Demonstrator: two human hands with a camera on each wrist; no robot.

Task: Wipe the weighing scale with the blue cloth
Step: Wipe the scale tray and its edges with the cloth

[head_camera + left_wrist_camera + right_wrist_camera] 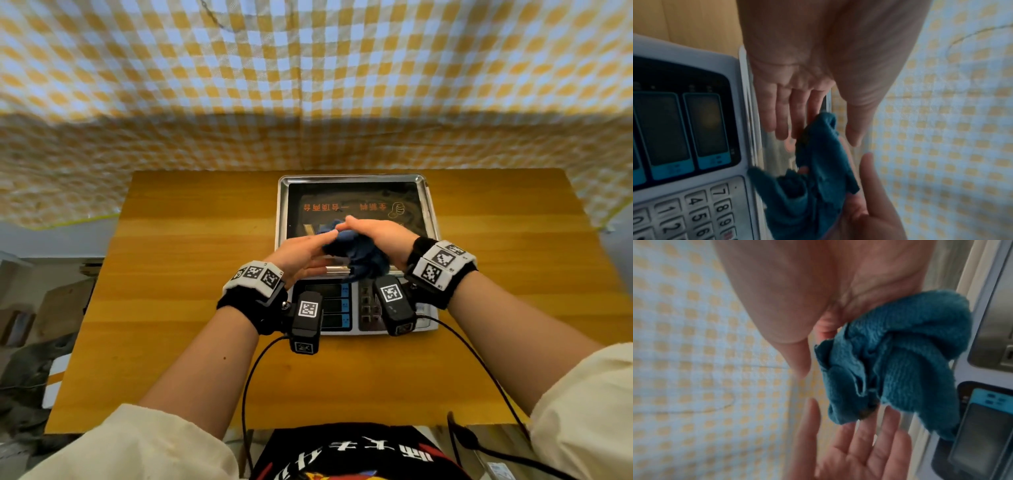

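Two hands meet above the near half of the weighing scale (356, 205), which sits on a wooden tabletop (191, 240). Furthest left is the left hand (301, 255): its palm is turned up and its fingers (781, 113) are straight and relaxed, their tips touching the blue cloth (358, 255) without closing on it. Between the hands hangs that cloth, crumpled into a loose bunch, just over the front rim of the scale's steel tray (282, 205); its lower folds hang towards the display windows (707, 126) and the number keypad (701, 211) below the hands. To the right, the right hand (376, 236) holds the cloth, its fingers bent round the top of the bunch and its thumb (795, 353) standing off the fabric. Whether the cloth touches the tray is not clear from any view. Both wrists wear black bands with printed square markers and small cameras, whose cables trail back towards the person. Beyond the hands, a yellow and white checked sheet (308, 85) hangs behind the tabletop.
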